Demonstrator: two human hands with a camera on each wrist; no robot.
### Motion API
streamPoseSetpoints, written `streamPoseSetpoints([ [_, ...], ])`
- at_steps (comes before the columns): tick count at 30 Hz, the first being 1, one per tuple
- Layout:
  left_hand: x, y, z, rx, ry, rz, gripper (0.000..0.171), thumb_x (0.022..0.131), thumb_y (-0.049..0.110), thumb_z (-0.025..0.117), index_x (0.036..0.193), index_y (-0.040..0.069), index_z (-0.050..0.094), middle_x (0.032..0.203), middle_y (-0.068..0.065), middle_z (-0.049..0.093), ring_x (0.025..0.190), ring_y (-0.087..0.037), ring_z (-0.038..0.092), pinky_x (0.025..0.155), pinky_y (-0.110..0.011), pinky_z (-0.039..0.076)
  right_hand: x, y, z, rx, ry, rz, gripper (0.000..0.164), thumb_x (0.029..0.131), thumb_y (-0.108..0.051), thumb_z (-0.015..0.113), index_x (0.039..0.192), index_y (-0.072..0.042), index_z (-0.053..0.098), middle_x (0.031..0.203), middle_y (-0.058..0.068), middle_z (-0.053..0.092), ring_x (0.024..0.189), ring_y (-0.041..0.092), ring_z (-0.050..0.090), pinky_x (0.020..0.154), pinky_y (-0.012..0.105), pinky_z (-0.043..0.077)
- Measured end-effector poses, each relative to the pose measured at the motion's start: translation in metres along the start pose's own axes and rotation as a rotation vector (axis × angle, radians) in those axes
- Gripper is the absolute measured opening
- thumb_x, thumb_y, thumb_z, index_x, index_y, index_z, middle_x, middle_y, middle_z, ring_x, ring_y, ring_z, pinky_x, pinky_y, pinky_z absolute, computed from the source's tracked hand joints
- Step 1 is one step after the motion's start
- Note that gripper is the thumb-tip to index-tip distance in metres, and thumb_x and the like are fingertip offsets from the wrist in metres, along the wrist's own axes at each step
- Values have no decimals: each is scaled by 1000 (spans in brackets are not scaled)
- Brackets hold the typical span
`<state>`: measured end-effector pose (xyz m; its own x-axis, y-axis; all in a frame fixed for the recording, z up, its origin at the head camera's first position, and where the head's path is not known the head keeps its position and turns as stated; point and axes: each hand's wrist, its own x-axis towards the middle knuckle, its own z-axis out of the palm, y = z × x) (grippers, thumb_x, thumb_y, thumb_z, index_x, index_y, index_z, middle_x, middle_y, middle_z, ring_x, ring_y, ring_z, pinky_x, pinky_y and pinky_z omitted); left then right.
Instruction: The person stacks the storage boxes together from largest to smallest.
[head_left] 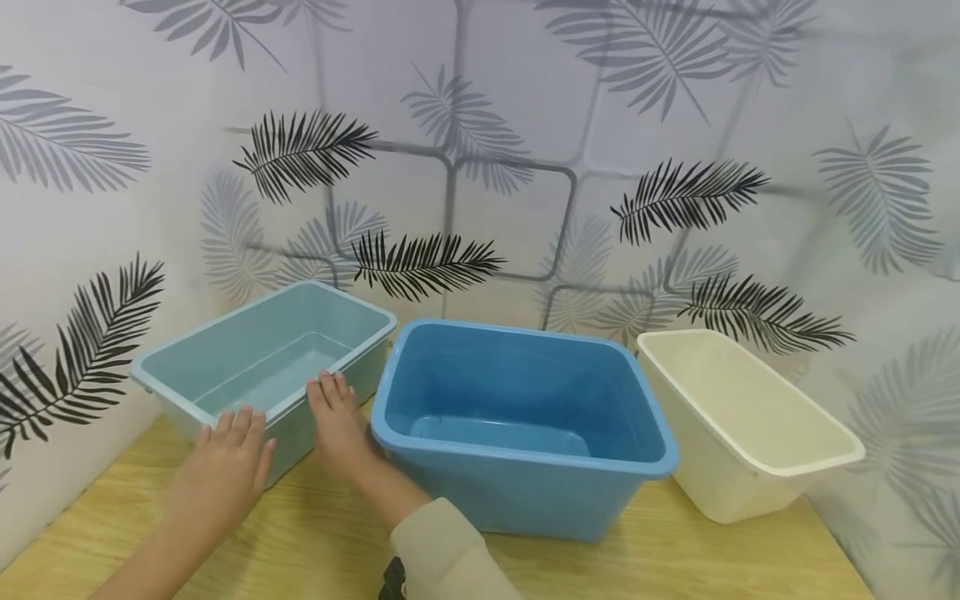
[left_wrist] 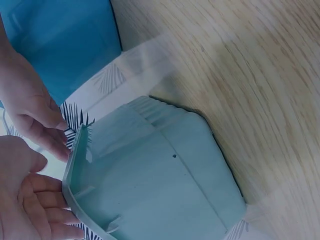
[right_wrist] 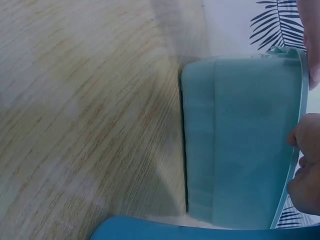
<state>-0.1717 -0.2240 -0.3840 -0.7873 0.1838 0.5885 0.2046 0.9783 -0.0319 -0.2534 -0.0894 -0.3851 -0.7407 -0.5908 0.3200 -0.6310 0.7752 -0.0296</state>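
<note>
A pale teal plastic basin (head_left: 330, 412) stands at the left on the wooden table, its open top facing up and nothing inside. My left hand (head_left: 225, 467) touches the near corner of its rim, fingers extended over the edge. In the left wrist view the palm of the left hand (left_wrist: 30, 200) faces the basin (left_wrist: 155, 170), fingertips at the rim. On the basin's right long side rests my right hand (head_left: 341, 429), its fingers laid on the rim. The right wrist view has the right hand (right_wrist: 306, 165) at the edge of the basin (right_wrist: 250, 140).
Close beside the right forearm is a deeper blue basin (head_left: 517, 496), with nothing in it. Farther right stands a cream basin (head_left: 720, 467). Behind them rises a wall with leaf patterns (head_left: 510, 108). Wooden tabletop (head_left: 315, 542) shows in front of the basins.
</note>
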Motion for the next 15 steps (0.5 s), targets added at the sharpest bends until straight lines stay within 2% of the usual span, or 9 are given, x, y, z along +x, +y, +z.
streamPoseSetpoints([
  [5,-1,2,0,-24,-52,-46,38,87,10,58,114,-16,55,118,-34,55,109,-50,53,89,-62,42,1,2,1,21,12,10,54,88,-10,62,138,-7,42,146,10,40,137,25,34,109,30,35],
  [11,-2,0,3,-51,1,-52,37,85,7,57,113,-17,55,117,-35,55,108,-52,53,89,-63,41,2,0,0,-34,37,2,52,86,-10,62,136,-8,45,144,7,43,136,21,37,108,29,36],
  [14,-3,-2,4,-62,28,-61,35,85,6,58,111,-17,56,115,-36,56,106,-52,53,88,-64,40,8,2,13,-67,61,-9,52,87,-10,60,137,-10,44,144,4,43,136,18,36,108,28,35],
  [15,-4,-2,4,-64,32,-65,35,85,6,58,110,-18,56,115,-36,56,106,-53,53,88,-64,40,12,5,27,-86,88,-22,51,89,-10,56,138,-11,42,146,2,40,138,17,33,109,27,33],
])
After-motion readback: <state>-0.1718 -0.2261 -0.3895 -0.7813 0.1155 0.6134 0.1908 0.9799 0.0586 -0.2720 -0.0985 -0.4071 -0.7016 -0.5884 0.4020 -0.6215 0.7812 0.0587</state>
